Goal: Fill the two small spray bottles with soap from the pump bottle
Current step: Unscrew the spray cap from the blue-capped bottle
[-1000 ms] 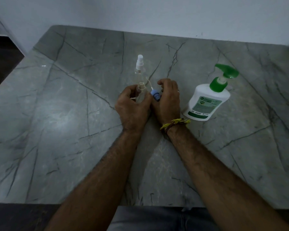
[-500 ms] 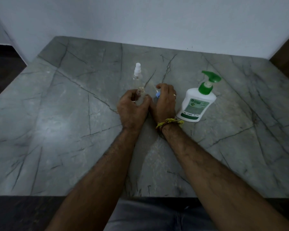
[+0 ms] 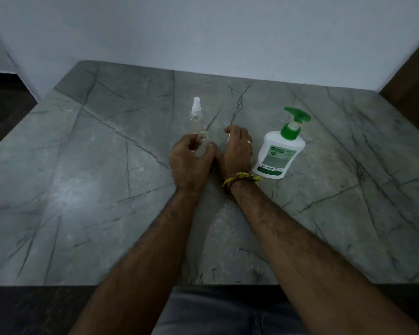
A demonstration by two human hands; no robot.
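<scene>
Left hand [image 3: 189, 158] curled round the open spray bottle [image 3: 202, 143], upright on the tabletop [image 3: 82, 189] | right hand [image 3: 237, 151] closed on the removed spray cap [image 3: 228, 139], mostly hidden | second spray bottle [image 3: 195, 112] capped behind | pump bottle [image 3: 279, 151] just right | risk: narrow neck, soap could miss and spill

The place looks like a room in a home, though the dim light leaves the exact room unclear. A grey marble-look table [image 3: 82, 189] with dark veins stands against a plain pale wall [image 3: 203, 32], with dark floor to the left. A white pump bottle [image 3: 277, 153] of hand soap with a green pump stands on it, an everyday household item. 1 person sits at the near edge in jeans [image 3: 215, 313]
</scene>
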